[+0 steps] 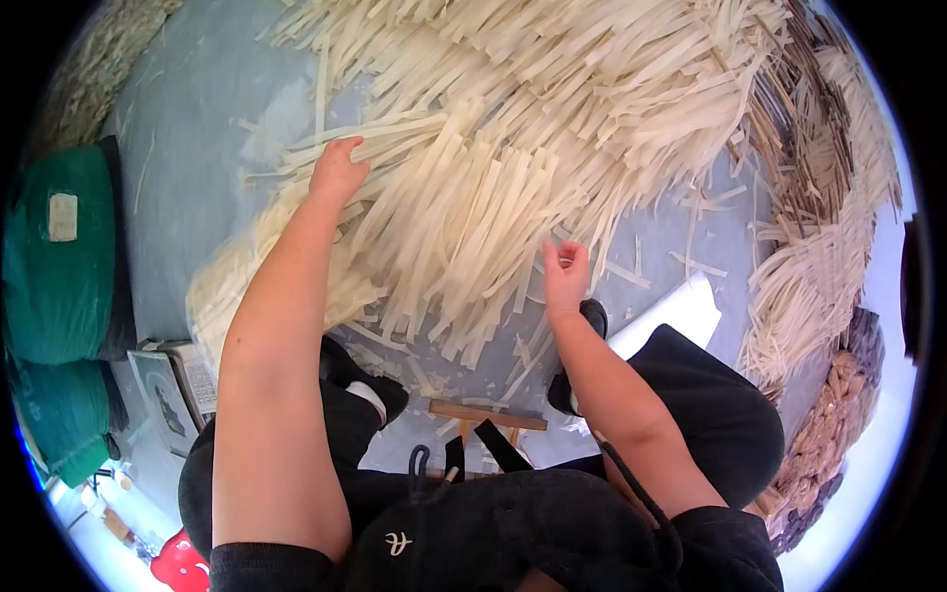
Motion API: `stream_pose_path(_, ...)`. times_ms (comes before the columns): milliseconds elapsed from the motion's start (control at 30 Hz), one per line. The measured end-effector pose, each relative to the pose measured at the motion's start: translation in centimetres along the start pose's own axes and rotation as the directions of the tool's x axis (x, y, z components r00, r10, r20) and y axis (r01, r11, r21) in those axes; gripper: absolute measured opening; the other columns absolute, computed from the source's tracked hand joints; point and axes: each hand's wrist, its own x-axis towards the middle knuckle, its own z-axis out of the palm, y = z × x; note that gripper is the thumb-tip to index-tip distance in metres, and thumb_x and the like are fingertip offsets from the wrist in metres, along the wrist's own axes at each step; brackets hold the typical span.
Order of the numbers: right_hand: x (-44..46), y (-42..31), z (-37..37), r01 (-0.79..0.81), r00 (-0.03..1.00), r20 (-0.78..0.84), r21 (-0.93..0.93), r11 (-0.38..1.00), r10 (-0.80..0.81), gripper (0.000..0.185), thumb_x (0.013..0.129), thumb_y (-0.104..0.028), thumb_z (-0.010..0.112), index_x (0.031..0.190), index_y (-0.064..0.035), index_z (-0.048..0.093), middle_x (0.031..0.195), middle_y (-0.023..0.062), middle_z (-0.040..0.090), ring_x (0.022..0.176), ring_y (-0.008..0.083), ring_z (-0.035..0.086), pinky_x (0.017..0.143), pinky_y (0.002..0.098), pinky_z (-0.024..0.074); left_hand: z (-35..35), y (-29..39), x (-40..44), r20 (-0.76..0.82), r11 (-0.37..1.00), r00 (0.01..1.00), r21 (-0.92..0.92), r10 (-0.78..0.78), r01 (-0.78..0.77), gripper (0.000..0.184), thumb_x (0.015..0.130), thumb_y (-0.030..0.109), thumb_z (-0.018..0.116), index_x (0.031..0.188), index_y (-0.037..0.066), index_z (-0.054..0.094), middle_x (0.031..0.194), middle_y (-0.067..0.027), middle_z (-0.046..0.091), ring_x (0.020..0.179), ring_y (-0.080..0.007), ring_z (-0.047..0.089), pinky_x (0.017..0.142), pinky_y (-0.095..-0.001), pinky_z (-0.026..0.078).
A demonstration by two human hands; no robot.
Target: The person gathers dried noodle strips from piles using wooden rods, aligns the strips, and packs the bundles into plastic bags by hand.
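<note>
Pale flat strips (464,207), like thin wood or dried leaf, lie in a wide layered spread on the grey floor before me. My left hand (340,172) is over the left edge of this spread, its fingers bent and a little apart, with no strip plainly held. By the lower right edge of the nearest strips is my right hand (566,280), with finger and thumb curled together in a pinch. Whatever is between its fingertips, if anything, is too small to make out.
Dark thin stalks (784,99) and bundled strips (789,306) line the right side. Green wrapped bundles (59,257) stand at the left beside a framed picture (163,400). A white sheet (676,314) lies near my right knee. A wooden bar (488,414) is between my feet.
</note>
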Motion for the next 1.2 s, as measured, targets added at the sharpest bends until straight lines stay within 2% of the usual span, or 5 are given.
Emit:
stream_pose_path(233, 2.4, 1.2, 1.7, -0.198, 0.969, 0.134, -0.095, 0.976, 0.210, 0.105, 0.070, -0.066, 0.073, 0.131, 0.0139, 0.045, 0.123, 0.0256, 0.056, 0.112, 0.0345, 0.056, 0.097, 0.0386, 0.0437, 2.0, -0.5, 4.2, 0.054, 0.987, 0.988, 0.065, 0.145, -0.148, 0.075, 0.087, 0.042, 0.062, 0.147, 0.007, 0.033, 0.155, -0.0139, 0.028, 0.143, -0.0287, 0.027, 0.115, -0.0385, 0.028)
stream_pose_path(433, 3.0, -2.8, 2.1, -0.424, 0.830, 0.398, -0.003, 0.906, 0.390, 0.098, 0.072, -0.060, 0.075, 0.135, 0.0078, 0.044, 0.129, 0.0211, 0.054, 0.120, 0.0292, 0.052, 0.101, 0.0351, 0.0405, 2.5, 0.2, 5.1, 0.193, 0.991, 0.981, 0.124, 0.034, -0.058, 0.110, 0.076, 0.079, 0.053, 0.152, 0.006, 0.023, 0.157, -0.0147, 0.022, 0.145, -0.0304, 0.021, 0.116, -0.0409, 0.025)
stream_pose_path(500, 2.5, -2.5, 3.5, -0.394, 0.859, 0.407, 0.141, 0.908, 0.310, 0.092, 0.075, -0.054, 0.076, 0.136, 0.0060, 0.044, 0.130, 0.0182, 0.055, 0.120, 0.0274, 0.052, 0.101, 0.0347, 0.0401, 1.0, 2.9, 3.7, 0.397, 0.934, 0.910, 0.356, -0.120, -0.032, 0.116, 0.069, 0.085, 0.053, 0.149, 0.005, 0.029, 0.156, -0.0160, 0.026, 0.142, -0.0311, 0.027, 0.113, -0.0418, 0.029)
stream_pose_path(833, 1.1, -3.3, 5.0, -0.547, 0.786, 0.585, 0.507, 0.666, 0.199, 0.073, 0.084, -0.031, 0.076, 0.141, -0.0015, 0.039, 0.136, 0.0103, 0.051, 0.124, 0.0232, 0.049, 0.103, 0.0356, 0.0400, 6.1, 8.0, -0.1, 0.604, 0.945, 0.795, 0.221, 0.061, -0.241, 0.118, 0.064, 0.092, 0.045, 0.139, 0.001, 0.045, 0.131, -0.0228, 0.056, 0.119, -0.0367, 0.056, 0.100, -0.0415, 0.044)
stream_pose_path(1200, 1.6, -1.3, 0.8, -0.749, 0.584, 0.809, 0.502, 0.433, 0.072, 0.076, 0.085, -0.048, 0.069, 0.145, -0.0128, 0.038, 0.143, 0.0028, 0.047, 0.133, 0.0234, 0.041, 0.112, 0.0419, 0.0300, 6.7, 15.3, -5.3, 0.607, 0.955, 0.741, -0.247, 0.286, -0.165, 0.117, 0.067, 0.072, 0.068, 0.144, -0.007, 0.030, 0.134, -0.0289, 0.050, 0.124, -0.0366, 0.053, 0.103, -0.0389, 0.042)
